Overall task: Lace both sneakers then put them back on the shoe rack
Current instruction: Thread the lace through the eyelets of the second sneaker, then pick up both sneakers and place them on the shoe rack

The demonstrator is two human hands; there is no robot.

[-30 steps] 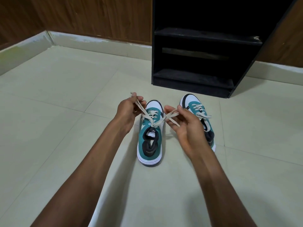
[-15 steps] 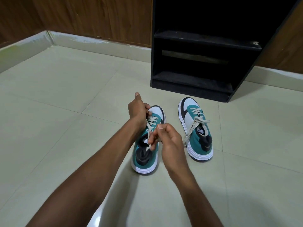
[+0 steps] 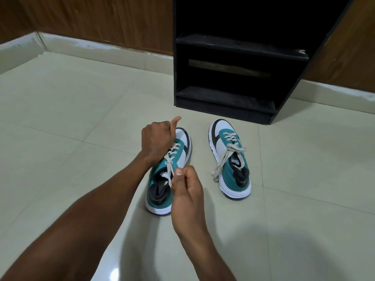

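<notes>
Right hand (image 3: 187, 191) now nearer, lace (image 3: 170, 171) pinched above left sneaker (image 3: 168, 175).

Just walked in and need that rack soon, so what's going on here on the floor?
A person is lacing a pair of sneakers on the floor. The right hand pinches the lace of the left sneaker, while the left hand is curled over its toe end. The right sneaker stands apart with its laces loose. The rack holds neither shoe yet.

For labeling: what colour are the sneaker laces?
Cream laces, clearest on the right sneaker, head view.
</notes>
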